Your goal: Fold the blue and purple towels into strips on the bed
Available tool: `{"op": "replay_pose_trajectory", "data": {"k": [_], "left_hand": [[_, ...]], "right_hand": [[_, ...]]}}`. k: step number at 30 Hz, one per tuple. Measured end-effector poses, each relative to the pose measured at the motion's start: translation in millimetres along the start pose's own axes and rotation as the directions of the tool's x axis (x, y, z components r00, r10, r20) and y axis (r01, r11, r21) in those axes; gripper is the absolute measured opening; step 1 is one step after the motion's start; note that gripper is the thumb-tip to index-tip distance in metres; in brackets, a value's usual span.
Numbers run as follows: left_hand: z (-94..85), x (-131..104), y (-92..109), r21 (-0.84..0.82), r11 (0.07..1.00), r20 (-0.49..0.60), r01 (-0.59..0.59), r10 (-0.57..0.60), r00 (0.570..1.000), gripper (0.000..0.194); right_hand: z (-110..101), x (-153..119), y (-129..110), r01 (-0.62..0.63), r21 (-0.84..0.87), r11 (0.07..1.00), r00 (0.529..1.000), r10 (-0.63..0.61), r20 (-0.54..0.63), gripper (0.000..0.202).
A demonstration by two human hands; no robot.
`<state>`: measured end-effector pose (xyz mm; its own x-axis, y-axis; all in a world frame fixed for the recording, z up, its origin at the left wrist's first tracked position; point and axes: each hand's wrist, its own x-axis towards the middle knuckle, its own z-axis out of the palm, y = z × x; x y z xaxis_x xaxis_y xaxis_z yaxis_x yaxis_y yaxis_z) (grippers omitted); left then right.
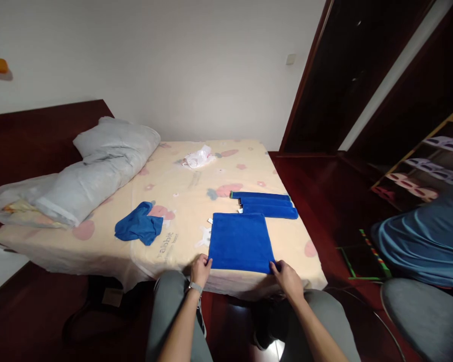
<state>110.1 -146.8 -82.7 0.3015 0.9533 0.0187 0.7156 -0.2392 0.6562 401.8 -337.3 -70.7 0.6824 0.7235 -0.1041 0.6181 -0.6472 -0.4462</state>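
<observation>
Head view, mattress (249,161) seen from its near edge.

Blue cloth (240,242) lies flat and squared on the near right part of the mattress, near edge just at the mattress border. Left hand (200,270) pinches the cloth's near left corner, fingers closed on the fabric. Right hand (288,278) grips the near right corner, fingers closed on it likewise. Watch band (196,287) on the left wrist.

Just beyond the cloth, touching or nearly touching its far edge: stack (267,204) of folded blue cloths, laid lengthwise, stepped toward the right.

Left of the flat cloth, well apart: crumpled blue cloth (139,229), unfolded. Far left: grey pillow (98,171) along the mattress edge. Far centre: white plastic bag (198,157).

Right side of view: another person (426,246) in a blue top, seated near; shoe rack (430,166) behind them. Dark wooden floor (313,186) to the right of the mattress.
</observation>
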Motion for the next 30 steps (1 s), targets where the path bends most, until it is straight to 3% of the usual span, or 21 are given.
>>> {"op": "replay_pose_trajectory", "data": {"k": [4,8,10,13,14,16,18,20,25,30], "left_hand": [[-11.3,-10,12,0.077,0.993,-0.039,-0.092,0.095,0.995,0.016],[-12.2,-25,30,0.094,0.948,0.029,-0.305,0.304,0.952,0.028],[-6.8,-33,38,0.102,0.886,0.097,-0.452,0.444,0.891,0.033],[5.7,-42,47,0.154,0.736,0.190,-0.659,0.632,0.751,0.046],[10.2,-44,48,0.172,0.695,0.211,-0.698,0.666,0.715,0.051],[18.7,-45,49,0.196,0.656,0.235,-0.729,0.690,0.685,0.059],[25.3,-44,46,0.218,0.644,0.249,-0.733,0.689,0.680,0.064],[29.4,-42,41,0.242,0.636,0.272,-0.733,0.680,0.681,0.064],[27.6,-33,25,0.290,0.612,0.330,-0.735,0.657,0.677,0.063],[13.6,-23,8,0.289,0.661,0.353,-0.693,0.599,0.718,0.062]], "right_hand": [[2,-5,0,0.018,-0.031,0.999,0.999,-0.019,-0.045,0.036],[1,-11,-6,0.054,-0.072,0.996,0.988,-0.064,-0.143,0.038],[-1,-14,-11,0.094,-0.085,0.992,0.976,-0.109,-0.190,0.043],[2,-20,-21,0.270,-0.076,0.960,0.945,-0.280,-0.170,0.045],[7,-23,-25,0.356,-0.067,0.932,0.921,-0.362,-0.141,0.045],[20,-27,-30,0.532,-0.060,0.845,0.841,-0.535,-0.082,0.048],[37,-28,-31,0.649,-0.102,0.754,0.753,-0.656,-0.056,0.054],[52,-26,-26,0.684,-0.188,0.705,0.708,-0.704,-0.062,0.057],[62,-17,-2,0.638,-0.274,0.720,0.726,-0.681,-0.099,0.057],[56,-14,18,0.598,-0.287,0.748,0.748,-0.650,-0.135,0.058]]}}
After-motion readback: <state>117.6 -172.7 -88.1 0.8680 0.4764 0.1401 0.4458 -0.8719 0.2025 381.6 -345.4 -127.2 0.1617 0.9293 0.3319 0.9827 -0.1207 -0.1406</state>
